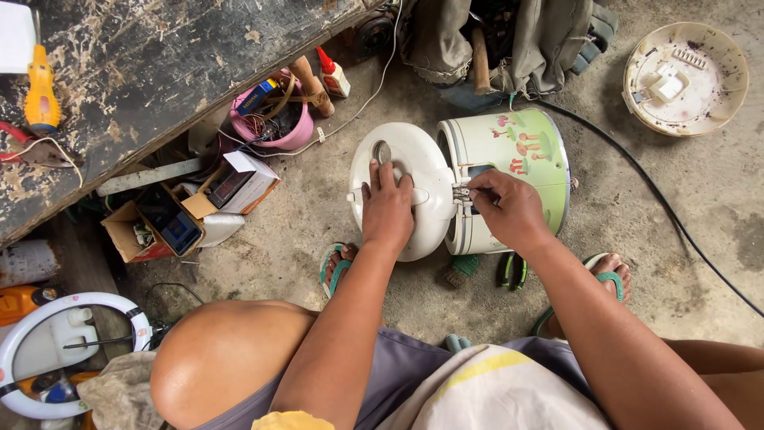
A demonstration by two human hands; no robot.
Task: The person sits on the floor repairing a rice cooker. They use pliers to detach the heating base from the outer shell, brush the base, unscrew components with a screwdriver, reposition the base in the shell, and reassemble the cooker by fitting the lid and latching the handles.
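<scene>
Rice cooker (pixel 509 171), pink bucket (pixel 274 127), round base (pixel 684 80) nearby

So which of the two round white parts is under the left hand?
The cooker lid, hinged open beside the painted cooker body, with the left hand flat on it. The other round white part lies untouched, far right on the floor.

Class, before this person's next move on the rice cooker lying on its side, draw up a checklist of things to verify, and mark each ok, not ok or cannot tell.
1. Left hand flat on the white lid, steadying it: ok.
2. Right hand fingertips at the hinge: ok.
3. Cooker body resting on the concrete floor: ok.
4. Cooker unplugged: cannot tell.
5. Black cable kept away from the feet: not ok, it runs close by.
6. Tool in the right hand: cannot tell.
</scene>
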